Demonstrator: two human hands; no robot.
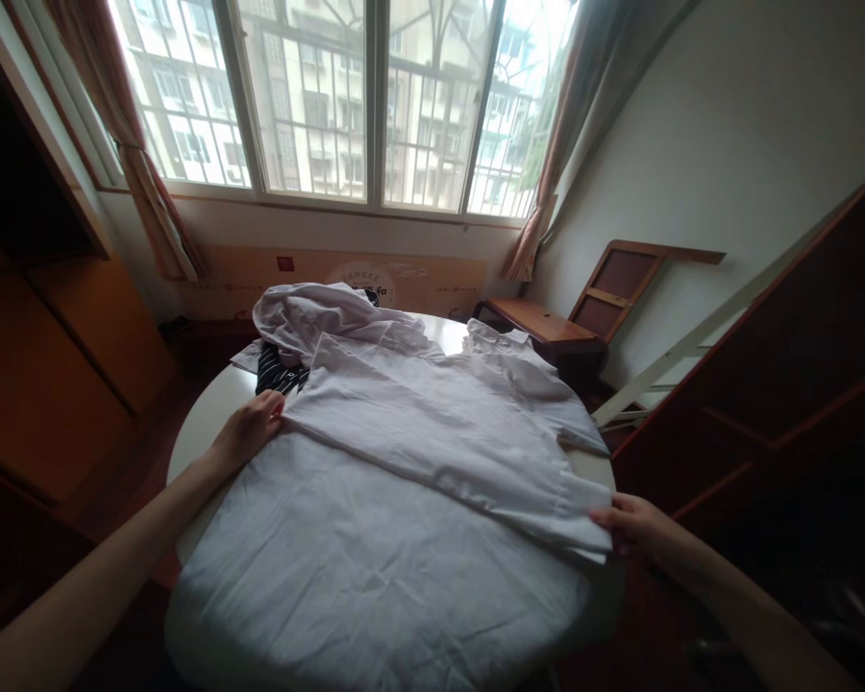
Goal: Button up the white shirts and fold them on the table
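Note:
A white shirt lies spread over a round table, its upper layer making a long edge that slants down from left to right. White cloth also covers the near part of the table and hangs toward me; whether it is the same piece I cannot tell. My left hand pinches the left end of the upper layer. At the right end, my right hand grips the shirt's corner between thumb and fingers. Creases run across the fabric between both hands.
Crumpled pale clothing and a black striped cloth are heaped at the table's back left. The white table shows at its left rim. A wooden chair stands behind right, near a pale ladder. Windows fill the far wall.

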